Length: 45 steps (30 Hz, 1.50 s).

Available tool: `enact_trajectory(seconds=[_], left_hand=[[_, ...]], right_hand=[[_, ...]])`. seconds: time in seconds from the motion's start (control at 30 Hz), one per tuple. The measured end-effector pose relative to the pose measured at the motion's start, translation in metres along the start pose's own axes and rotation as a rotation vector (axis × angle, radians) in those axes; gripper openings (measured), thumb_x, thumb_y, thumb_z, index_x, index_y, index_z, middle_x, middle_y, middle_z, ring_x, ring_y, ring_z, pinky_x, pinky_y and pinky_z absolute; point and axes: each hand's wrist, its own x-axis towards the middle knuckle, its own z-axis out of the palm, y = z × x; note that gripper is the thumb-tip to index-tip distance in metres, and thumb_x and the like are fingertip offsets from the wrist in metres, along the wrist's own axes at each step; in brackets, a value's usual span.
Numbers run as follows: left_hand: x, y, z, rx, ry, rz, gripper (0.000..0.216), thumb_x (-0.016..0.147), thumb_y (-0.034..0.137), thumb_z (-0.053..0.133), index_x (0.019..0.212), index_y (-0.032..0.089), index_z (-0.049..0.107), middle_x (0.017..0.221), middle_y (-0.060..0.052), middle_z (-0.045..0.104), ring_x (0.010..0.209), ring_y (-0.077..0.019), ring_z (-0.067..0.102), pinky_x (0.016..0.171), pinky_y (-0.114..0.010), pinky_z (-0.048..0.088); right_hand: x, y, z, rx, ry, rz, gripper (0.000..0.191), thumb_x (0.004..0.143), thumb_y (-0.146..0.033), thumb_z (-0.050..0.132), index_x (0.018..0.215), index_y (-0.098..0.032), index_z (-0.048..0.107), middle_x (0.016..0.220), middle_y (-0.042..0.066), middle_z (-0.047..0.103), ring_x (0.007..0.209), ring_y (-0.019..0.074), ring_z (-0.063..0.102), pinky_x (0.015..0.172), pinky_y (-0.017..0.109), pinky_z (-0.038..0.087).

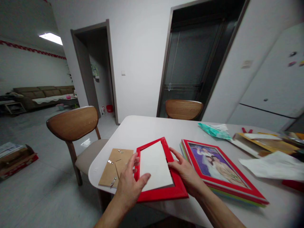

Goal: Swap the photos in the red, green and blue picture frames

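A red picture frame (164, 193) is tilted at the table's front edge, between my hands. A white sheet (155, 166) lies inside it, slightly askew, with a dark gap along its lower right edge. My left hand (130, 180) grips the frame's left side, its thumb over the sheet. On the right side, my right hand (186, 172) holds the frame with its thumb near the sheet's edge; some fingertips are hidden. Left of the frame lies a brown backing board (108, 172) with metal clips, partly behind my left hand.
To the right lies a stack of frames topped by a red framed photo (213, 164). Beyond it are a teal-and-white packet (215, 130), white paper (273, 166) and a yellow envelope (270, 144). Wooden chairs stand left (73, 123) and behind the white table (142, 125).
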Motion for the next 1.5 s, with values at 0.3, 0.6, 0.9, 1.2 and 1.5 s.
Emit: enact_trajectory(seconds=[0.3, 0.6, 0.9, 1.2, 1.5], left_hand=[[-0.004, 0.005, 0.016, 0.106, 0.031, 0.173, 0.051, 0.071, 0.013, 0.044, 0.121, 0.019, 0.033, 0.106, -0.008, 0.055, 0.096, -0.0182, 0.053, 0.078, -0.031, 0.047], [-0.011, -0.061, -0.038, 0.054, 0.229, -0.244, 0.041, 0.069, 0.023, 0.047, 0.110, 0.015, 0.044, 0.105, -0.007, 0.058, 0.097, -0.0218, 0.054, 0.085, -0.036, 0.040], [-0.021, -0.079, -0.036, 0.471, 0.131, -0.077, 0.036, 0.070, 0.026, 0.047, 0.103, 0.014, 0.052, 0.095, -0.009, 0.060, 0.091, -0.0236, 0.055, 0.081, -0.039, 0.043], [-0.020, -0.064, -0.007, 0.525, -0.094, 0.203, 0.056, 0.063, 0.011, 0.044, 0.119, 0.015, 0.040, 0.127, -0.010, 0.041, 0.118, -0.0236, 0.032, 0.097, -0.046, 0.028], [0.001, -0.026, 0.009, 0.089, 0.115, 0.173, 0.044, 0.073, 0.011, 0.038, 0.116, 0.017, 0.045, 0.122, -0.007, 0.048, 0.115, -0.0199, 0.039, 0.098, -0.039, 0.028]], right_hand=[[0.004, -0.006, 0.006, 0.016, -0.032, -0.048, 0.070, 0.061, -0.016, 0.058, 0.123, -0.023, 0.028, 0.096, 0.007, 0.058, 0.077, 0.0155, 0.061, 0.063, 0.024, 0.049], [0.027, 0.040, -0.040, -0.986, 0.181, -0.213, 0.056, 0.065, -0.015, 0.042, 0.121, -0.010, 0.037, 0.101, 0.012, 0.058, 0.085, 0.0196, 0.057, 0.076, 0.030, 0.042], [0.030, 0.059, -0.051, -1.385, 0.206, -0.392, 0.044, 0.068, -0.014, 0.041, 0.109, -0.003, 0.050, 0.102, 0.016, 0.056, 0.095, 0.0236, 0.050, 0.088, 0.035, 0.034], [0.043, 0.069, 0.014, -0.651, -0.001, -0.204, 0.055, 0.067, -0.024, 0.047, 0.120, -0.009, 0.038, 0.071, 0.003, 0.059, 0.049, 0.0104, 0.049, 0.048, 0.023, 0.040], [0.024, 0.029, 0.054, -0.041, -0.180, -0.255, 0.042, 0.068, -0.037, 0.054, 0.104, -0.015, 0.054, 0.076, 0.003, 0.059, 0.061, 0.0100, 0.052, 0.054, 0.021, 0.041]])
